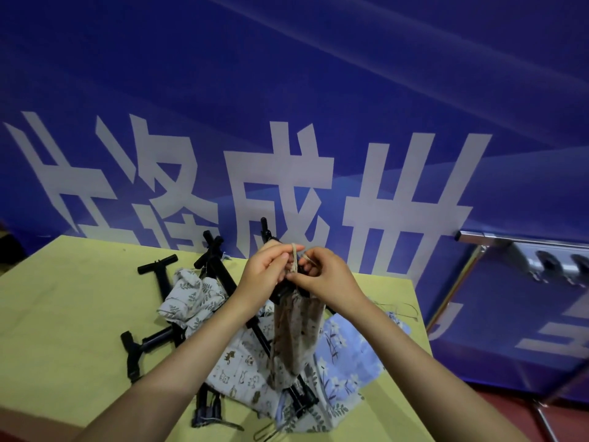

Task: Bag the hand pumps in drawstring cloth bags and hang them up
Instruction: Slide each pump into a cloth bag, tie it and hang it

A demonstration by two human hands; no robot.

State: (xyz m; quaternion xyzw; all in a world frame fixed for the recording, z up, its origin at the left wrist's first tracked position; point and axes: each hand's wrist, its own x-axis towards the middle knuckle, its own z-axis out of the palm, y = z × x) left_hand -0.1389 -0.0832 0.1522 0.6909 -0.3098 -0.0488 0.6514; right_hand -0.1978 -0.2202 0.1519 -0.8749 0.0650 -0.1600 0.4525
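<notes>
I hold a brown patterned drawstring bag (294, 333) upright above the table, with a black hand pump inside; its handle (266, 229) sticks out above my hands. My left hand (266, 269) pinches the beige drawstring (295, 258) near the bag's mouth. My right hand (322, 275) pinches the same cord from the other side. Under the bag lie several black hand pumps (159, 275) and loose cloth bags: a leaf-print one (191, 298), a cat-print one (239, 371) and a blue floral one (344, 349).
The yellow-green table (63, 314) stands against a blue banner wall (287, 90) with large white characters. A chrome rack (478, 247) stands to the right of the table, over a red floor (478, 400).
</notes>
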